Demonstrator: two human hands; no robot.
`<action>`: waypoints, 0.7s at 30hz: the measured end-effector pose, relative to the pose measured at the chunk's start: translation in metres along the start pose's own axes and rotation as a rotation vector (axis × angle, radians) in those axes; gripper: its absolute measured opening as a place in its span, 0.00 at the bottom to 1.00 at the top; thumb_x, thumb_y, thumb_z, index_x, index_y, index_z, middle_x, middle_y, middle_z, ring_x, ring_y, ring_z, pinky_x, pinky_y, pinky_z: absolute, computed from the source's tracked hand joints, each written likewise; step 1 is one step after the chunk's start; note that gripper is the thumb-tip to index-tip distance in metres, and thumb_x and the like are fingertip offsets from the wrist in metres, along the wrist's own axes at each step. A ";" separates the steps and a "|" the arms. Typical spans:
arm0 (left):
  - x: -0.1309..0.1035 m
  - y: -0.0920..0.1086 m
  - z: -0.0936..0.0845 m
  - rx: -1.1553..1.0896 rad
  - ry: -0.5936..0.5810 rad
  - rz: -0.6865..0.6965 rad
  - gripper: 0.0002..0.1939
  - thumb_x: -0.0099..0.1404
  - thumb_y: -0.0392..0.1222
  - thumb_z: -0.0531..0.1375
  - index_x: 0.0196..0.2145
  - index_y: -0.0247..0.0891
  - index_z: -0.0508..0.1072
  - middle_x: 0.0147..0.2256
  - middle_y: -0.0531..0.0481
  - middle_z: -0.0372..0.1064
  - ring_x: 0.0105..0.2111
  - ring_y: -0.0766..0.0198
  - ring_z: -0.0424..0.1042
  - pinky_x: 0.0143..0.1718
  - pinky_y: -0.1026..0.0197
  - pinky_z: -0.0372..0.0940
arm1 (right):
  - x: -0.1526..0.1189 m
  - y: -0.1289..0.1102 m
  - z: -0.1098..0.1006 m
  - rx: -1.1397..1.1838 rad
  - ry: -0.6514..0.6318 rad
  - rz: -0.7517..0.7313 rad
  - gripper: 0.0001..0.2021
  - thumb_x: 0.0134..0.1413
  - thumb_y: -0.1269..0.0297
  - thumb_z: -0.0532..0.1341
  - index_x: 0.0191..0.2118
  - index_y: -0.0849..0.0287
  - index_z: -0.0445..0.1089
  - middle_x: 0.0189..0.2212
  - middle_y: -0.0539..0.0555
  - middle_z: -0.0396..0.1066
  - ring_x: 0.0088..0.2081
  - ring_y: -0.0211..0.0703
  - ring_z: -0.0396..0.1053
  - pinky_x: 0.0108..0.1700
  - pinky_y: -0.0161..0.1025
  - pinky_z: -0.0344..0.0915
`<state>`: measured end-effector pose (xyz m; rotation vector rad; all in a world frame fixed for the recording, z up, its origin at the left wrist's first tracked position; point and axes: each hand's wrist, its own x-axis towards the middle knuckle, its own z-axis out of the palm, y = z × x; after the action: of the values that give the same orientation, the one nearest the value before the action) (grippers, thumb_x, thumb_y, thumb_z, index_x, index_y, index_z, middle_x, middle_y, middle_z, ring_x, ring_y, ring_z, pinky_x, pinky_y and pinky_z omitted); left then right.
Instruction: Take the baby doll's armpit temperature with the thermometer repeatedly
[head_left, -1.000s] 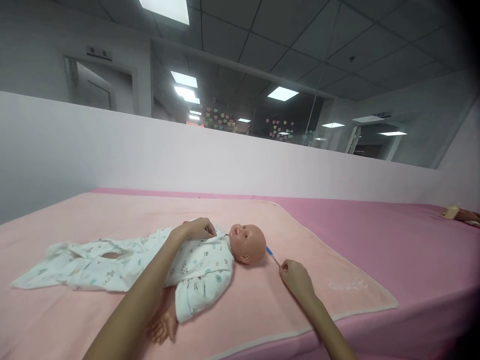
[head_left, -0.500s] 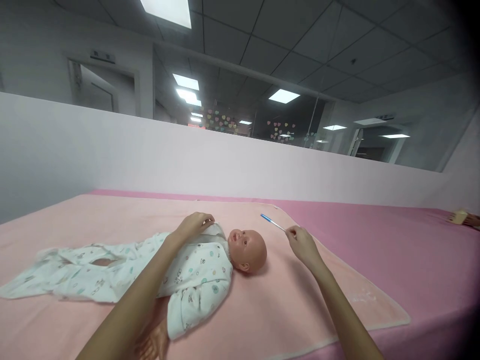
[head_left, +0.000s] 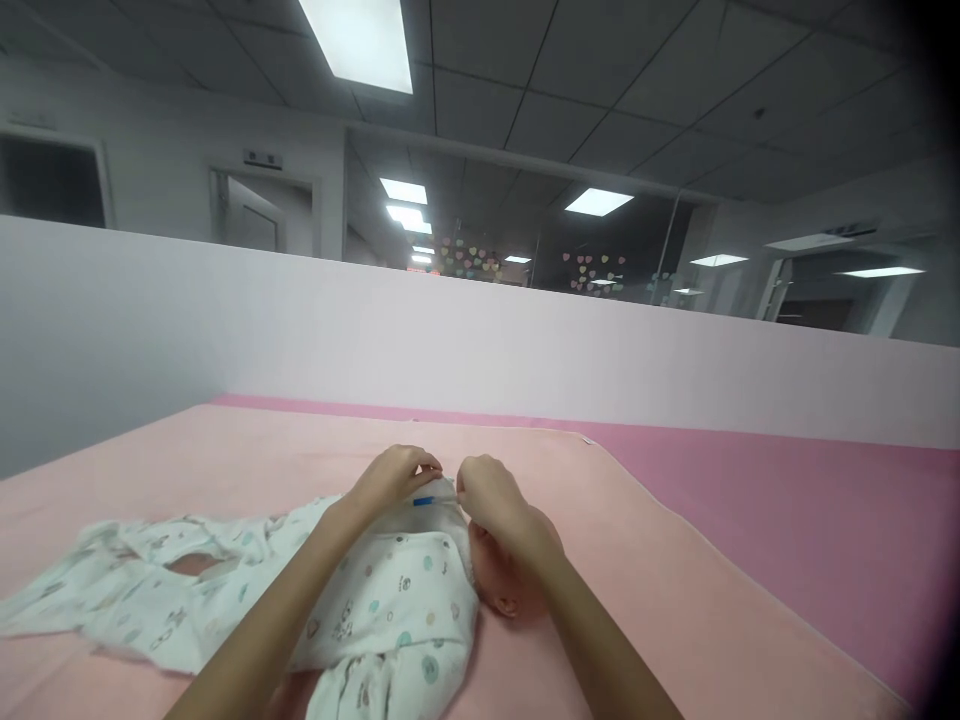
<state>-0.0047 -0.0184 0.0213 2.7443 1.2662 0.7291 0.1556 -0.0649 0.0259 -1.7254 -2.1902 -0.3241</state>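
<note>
A baby doll (head_left: 504, 578) lies on its back, dressed in a white printed romper (head_left: 397, 590). My left hand (head_left: 401, 475) is closed, its fingertips pinching the edge of the romper near the doll's far shoulder. Over the doll's face is my right hand (head_left: 495, 500), closed on a slim stick that looks like a thermometer (head_left: 424, 501). The blue end of the thermometer points left, at the romper's neck opening, just below my left fingers. My right hand and wrist hide most of the doll's head.
A peach mat (head_left: 675, 600) lies beneath the doll on a pink surface (head_left: 825, 520). A low white wall (head_left: 450, 340) runs along the back, with glass panels above it bearing small heart-shaped stickers (head_left: 592, 270).
My right hand has moved left with the thermometer, from beyond the doll's head to the romper's neckline. My left hand keeps its pinch on the romper. The view has shifted right.
</note>
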 end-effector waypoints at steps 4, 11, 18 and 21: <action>0.007 0.007 0.000 -0.052 -0.016 0.012 0.16 0.62 0.48 0.50 0.36 0.41 0.76 0.34 0.50 0.74 0.33 0.62 0.68 0.33 0.64 0.60 | 0.014 0.002 0.036 0.089 0.015 0.013 0.12 0.37 0.84 0.57 0.17 0.59 0.64 0.18 0.51 0.65 0.21 0.39 0.64 0.20 0.32 0.49; 0.009 0.008 -0.003 -0.122 -0.128 0.004 0.13 0.59 0.43 0.52 0.33 0.42 0.76 0.32 0.52 0.74 0.31 0.63 0.68 0.31 0.65 0.59 | 0.013 0.006 0.066 0.114 0.016 -0.060 0.12 0.37 0.84 0.56 0.20 0.59 0.63 0.23 0.51 0.65 0.21 0.37 0.62 0.19 0.32 0.51; 0.001 0.007 -0.011 -0.188 -0.235 0.032 0.17 0.56 0.36 0.52 0.41 0.45 0.74 0.40 0.54 0.73 0.38 0.62 0.69 0.36 0.65 0.62 | 0.010 0.001 0.072 0.233 0.050 -0.184 0.08 0.43 0.77 0.58 0.23 0.56 0.65 0.21 0.50 0.65 0.26 0.39 0.65 0.25 0.33 0.57; 0.000 0.005 -0.010 -0.165 -0.227 0.022 0.18 0.56 0.35 0.52 0.41 0.46 0.74 0.39 0.54 0.73 0.39 0.62 0.69 0.36 0.65 0.62 | 0.015 -0.001 0.064 0.185 -0.052 -0.152 0.07 0.46 0.74 0.58 0.24 0.56 0.67 0.20 0.50 0.66 0.27 0.40 0.66 0.27 0.34 0.58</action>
<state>-0.0053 -0.0231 0.0315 2.6223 1.0804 0.4821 0.1436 -0.0274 -0.0273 -1.4900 -2.3137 -0.1098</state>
